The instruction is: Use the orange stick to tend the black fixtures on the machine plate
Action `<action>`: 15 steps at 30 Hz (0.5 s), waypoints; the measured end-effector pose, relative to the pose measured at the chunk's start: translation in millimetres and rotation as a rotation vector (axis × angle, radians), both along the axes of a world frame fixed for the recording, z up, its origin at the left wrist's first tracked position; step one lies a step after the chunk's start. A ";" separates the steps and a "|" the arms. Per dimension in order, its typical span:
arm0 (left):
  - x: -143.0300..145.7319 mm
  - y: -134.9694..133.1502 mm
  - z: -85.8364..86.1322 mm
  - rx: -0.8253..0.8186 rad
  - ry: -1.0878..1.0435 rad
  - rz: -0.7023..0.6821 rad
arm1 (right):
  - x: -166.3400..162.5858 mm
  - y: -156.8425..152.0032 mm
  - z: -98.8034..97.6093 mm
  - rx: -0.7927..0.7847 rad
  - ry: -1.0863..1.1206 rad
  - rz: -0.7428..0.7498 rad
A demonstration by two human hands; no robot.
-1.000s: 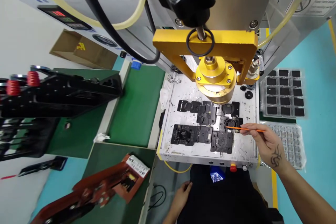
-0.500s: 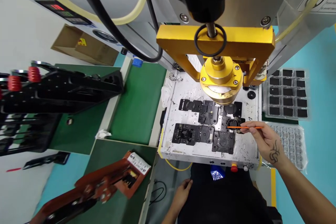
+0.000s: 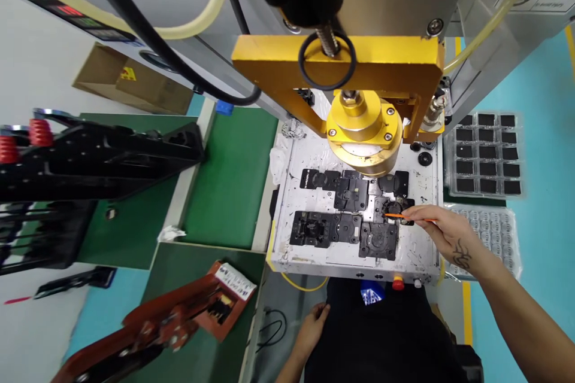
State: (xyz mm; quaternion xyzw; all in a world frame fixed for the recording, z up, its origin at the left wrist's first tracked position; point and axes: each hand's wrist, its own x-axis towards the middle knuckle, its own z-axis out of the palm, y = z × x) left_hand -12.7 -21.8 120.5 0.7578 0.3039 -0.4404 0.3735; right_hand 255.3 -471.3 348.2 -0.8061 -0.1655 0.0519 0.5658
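1. I am pinching a thin orange stick between the fingers of my right hand, my grip closed on its rear part.
2. I am holding the stick nearly level, and its tip is touching a small black fixture on the right side of the white plate.
3. That fixture is sitting among other black fixtures laid out in two rows across the plate, just below the round yellow press head.
4. I am resting my left hand low by my lap, beside my dark clothing, with the fingers loosely curled and holding nothing; it is well apart from the plate.
5. I am seeing a tray of dark square parts to the right of the plate, and a clear tray of small round parts just below it, near my right wrist.
6. I am seeing a green mat to the left of the plate, a black frame with red springs beyond it, and a red tool lying at the lower left.
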 end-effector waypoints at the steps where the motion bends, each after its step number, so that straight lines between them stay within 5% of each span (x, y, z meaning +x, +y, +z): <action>1: 0.1 -0.2 0.5 0.000 0.000 0.001 | -0.3 -1.4 -3.0 -0.013 -0.003 0.016; 15: 3.2 -1.7 3.5 0.013 0.006 -0.013 | -3.4 1.6 14.4 0.010 0.002 0.007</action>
